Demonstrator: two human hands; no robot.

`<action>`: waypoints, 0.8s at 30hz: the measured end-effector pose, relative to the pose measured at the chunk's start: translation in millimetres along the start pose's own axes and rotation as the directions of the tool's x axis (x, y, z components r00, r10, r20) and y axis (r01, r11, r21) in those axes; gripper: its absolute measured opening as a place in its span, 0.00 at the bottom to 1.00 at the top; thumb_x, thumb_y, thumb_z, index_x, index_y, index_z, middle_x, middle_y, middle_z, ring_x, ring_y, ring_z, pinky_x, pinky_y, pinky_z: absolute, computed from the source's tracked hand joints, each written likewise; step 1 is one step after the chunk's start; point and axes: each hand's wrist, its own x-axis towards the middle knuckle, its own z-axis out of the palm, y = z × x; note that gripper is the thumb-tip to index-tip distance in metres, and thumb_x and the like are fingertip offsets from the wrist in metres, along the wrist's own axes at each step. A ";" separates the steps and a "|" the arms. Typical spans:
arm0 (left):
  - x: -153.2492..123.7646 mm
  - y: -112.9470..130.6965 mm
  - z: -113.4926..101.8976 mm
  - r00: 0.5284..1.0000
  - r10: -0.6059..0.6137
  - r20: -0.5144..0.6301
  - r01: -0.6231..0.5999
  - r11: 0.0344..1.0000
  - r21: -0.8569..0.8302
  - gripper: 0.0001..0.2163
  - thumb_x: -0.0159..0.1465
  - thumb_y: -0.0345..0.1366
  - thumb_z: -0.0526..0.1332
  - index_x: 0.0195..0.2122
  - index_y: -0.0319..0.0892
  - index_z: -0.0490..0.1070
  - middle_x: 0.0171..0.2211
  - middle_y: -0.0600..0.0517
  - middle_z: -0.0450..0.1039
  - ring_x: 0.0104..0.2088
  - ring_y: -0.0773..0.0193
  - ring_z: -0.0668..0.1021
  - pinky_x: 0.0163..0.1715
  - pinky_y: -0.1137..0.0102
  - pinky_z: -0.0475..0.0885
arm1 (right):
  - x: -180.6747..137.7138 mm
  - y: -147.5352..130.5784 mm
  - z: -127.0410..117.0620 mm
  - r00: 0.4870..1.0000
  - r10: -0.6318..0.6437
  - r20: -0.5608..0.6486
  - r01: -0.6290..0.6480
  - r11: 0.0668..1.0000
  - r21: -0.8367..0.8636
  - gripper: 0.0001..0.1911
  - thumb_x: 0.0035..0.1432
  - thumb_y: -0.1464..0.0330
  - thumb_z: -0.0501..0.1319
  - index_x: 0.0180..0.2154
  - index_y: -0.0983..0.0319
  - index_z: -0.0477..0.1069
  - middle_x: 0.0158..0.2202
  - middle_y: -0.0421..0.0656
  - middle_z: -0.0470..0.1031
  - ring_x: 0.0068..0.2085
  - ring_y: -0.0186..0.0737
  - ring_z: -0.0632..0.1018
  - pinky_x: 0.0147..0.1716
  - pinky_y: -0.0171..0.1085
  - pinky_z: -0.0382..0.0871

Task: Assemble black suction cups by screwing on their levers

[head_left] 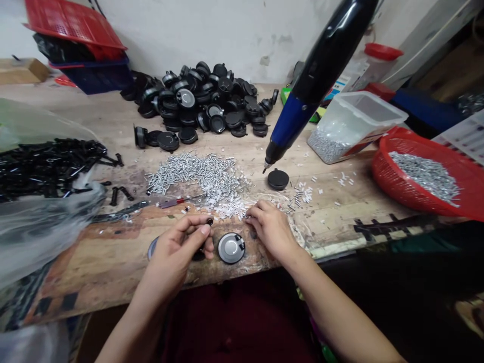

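Note:
My left hand (pixel 177 243) is closed, with thumb and forefinger pinching a small black part (pixel 209 221) whose rounded end shows; the rest is hidden in the fingers. Close to its right lies a round disc (pixel 231 248) with a grey face and black rim. A second disc (pixel 152 248) is mostly covered by the left hand. My right hand (pixel 271 229) has its fingertips pinched together at the near edge of the small white pieces (pixel 227 206); what they hold, if anything, is too small to make out. Beyond these pieces spreads a heap of silver screws (pixel 192 171).
An electric screwdriver (pixel 293 118) hangs tip-down above a black disc (pixel 278 179). Many black round parts (pixel 204 101) are piled by the wall. Black elongated parts (pixel 49 166) lie left. A clear tub (pixel 359 121) and a red basket (pixel 393 176) of metal pieces stand right.

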 end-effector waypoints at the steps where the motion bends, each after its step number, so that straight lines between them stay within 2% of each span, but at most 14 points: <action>1: -0.1 -0.7 0.3 1.000 -0.002 0.009 0.002 1.000 0.001 0.11 0.60 0.38 0.62 0.42 0.42 0.69 0.25 0.56 0.71 0.22 0.69 0.73 0.26 0.71 0.70 | 1.3 0.4 2.1 1.000 -0.005 -0.001 0.005 1.000 -0.005 0.07 0.62 0.68 0.56 0.33 0.59 0.73 0.35 0.43 0.71 0.39 0.41 0.71 0.36 0.36 0.61; 5: -0.8 -1.7 3.3 1.000 -0.023 0.019 0.023 1.000 -0.004 0.11 0.59 0.39 0.63 0.42 0.42 0.69 0.25 0.56 0.71 0.23 0.69 0.73 0.26 0.72 0.70 | 6.1 1.4 8.1 1.000 -0.017 -0.010 0.017 1.000 -0.024 0.07 0.61 0.69 0.56 0.31 0.59 0.71 0.34 0.44 0.71 0.40 0.44 0.70 0.36 0.37 0.61; 8: -2.0 -0.4 6.7 0.999 -0.032 0.012 0.032 0.999 -0.017 0.12 0.59 0.39 0.63 0.42 0.42 0.69 0.25 0.56 0.71 0.24 0.69 0.73 0.26 0.72 0.70 | 5.4 -1.4 6.4 0.999 -0.017 -0.033 0.016 0.999 -0.029 0.07 0.61 0.72 0.55 0.32 0.60 0.70 0.37 0.46 0.70 0.41 0.45 0.69 0.37 0.39 0.62; 9: -2.6 0.3 8.0 0.999 -0.035 0.013 0.036 0.999 -0.034 0.12 0.58 0.38 0.64 0.42 0.42 0.69 0.26 0.55 0.71 0.24 0.68 0.73 0.26 0.72 0.71 | 3.9 -3.7 4.3 0.998 -0.022 -0.055 0.022 1.000 0.004 0.07 0.61 0.73 0.53 0.34 0.60 0.69 0.38 0.46 0.70 0.42 0.45 0.69 0.39 0.39 0.63; 11: -3.5 1.9 10.6 0.999 -0.048 0.026 0.050 0.995 -0.087 0.12 0.57 0.37 0.64 0.41 0.42 0.70 0.28 0.54 0.72 0.24 0.68 0.73 0.26 0.71 0.71 | -0.4 -10.8 -1.6 0.991 -0.037 -0.131 0.059 0.983 0.175 0.08 0.62 0.76 0.51 0.36 0.61 0.67 0.40 0.46 0.71 0.43 0.43 0.70 0.41 0.39 0.65; 12: -3.9 2.7 11.8 0.998 -0.055 0.037 0.059 0.991 -0.118 0.12 0.57 0.37 0.65 0.41 0.42 0.70 0.29 0.53 0.72 0.25 0.68 0.73 0.26 0.71 0.71 | -2.8 -15.5 -4.9 0.983 -0.033 -0.181 0.087 0.950 0.300 0.08 0.62 0.76 0.51 0.37 0.61 0.66 0.40 0.46 0.71 0.43 0.41 0.71 0.42 0.39 0.66; 14: -4.2 4.1 14.1 0.996 -0.066 0.058 0.076 0.981 -0.176 0.11 0.56 0.35 0.65 0.40 0.41 0.70 0.30 0.52 0.72 0.25 0.68 0.73 0.25 0.72 0.72 | -7.3 -25.9 -10.6 0.967 0.011 -0.253 0.135 0.824 0.551 0.07 0.61 0.76 0.52 0.36 0.60 0.66 0.38 0.43 0.73 0.41 0.38 0.74 0.42 0.37 0.67; 17: -4.5 5.1 16.2 0.994 -0.073 0.081 0.090 0.968 -0.232 0.11 0.56 0.34 0.65 0.41 0.41 0.70 0.30 0.53 0.71 0.26 0.69 0.73 0.24 0.73 0.72 | -10.8 -40.0 -13.3 0.973 0.093 -0.210 0.115 0.594 0.796 0.04 0.59 0.73 0.58 0.34 0.59 0.68 0.34 0.39 0.74 0.36 0.35 0.76 0.36 0.34 0.70; 19: -5.7 5.3 17.2 0.995 -0.061 0.079 0.077 0.971 -0.224 0.11 0.57 0.34 0.65 0.41 0.41 0.70 0.29 0.54 0.70 0.26 0.70 0.73 0.24 0.73 0.72 | -11.0 -46.2 -10.8 0.979 0.122 -0.164 0.091 0.458 0.885 0.02 0.57 0.72 0.61 0.33 0.59 0.70 0.32 0.38 0.74 0.33 0.33 0.76 0.33 0.32 0.70; 21: -8.2 5.5 18.7 0.999 -0.024 0.041 0.030 0.986 -0.163 0.11 0.57 0.35 0.65 0.41 0.40 0.69 0.30 0.54 0.71 0.26 0.70 0.74 0.25 0.73 0.73 | -10.9 -49.4 -6.9 0.977 0.134 -0.167 0.102 0.397 0.912 0.02 0.56 0.72 0.63 0.32 0.59 0.72 0.31 0.38 0.74 0.33 0.33 0.76 0.33 0.32 0.69; 24: -13.8 6.6 21.7 0.997 0.064 -0.047 -0.065 0.998 -0.019 0.12 0.57 0.35 0.65 0.41 0.40 0.70 0.31 0.54 0.73 0.26 0.70 0.76 0.28 0.74 0.75 | -11.5 -50.9 -2.5 0.970 0.122 -0.209 0.142 0.411 0.901 0.03 0.56 0.72 0.63 0.33 0.59 0.74 0.32 0.39 0.75 0.36 0.34 0.76 0.38 0.33 0.69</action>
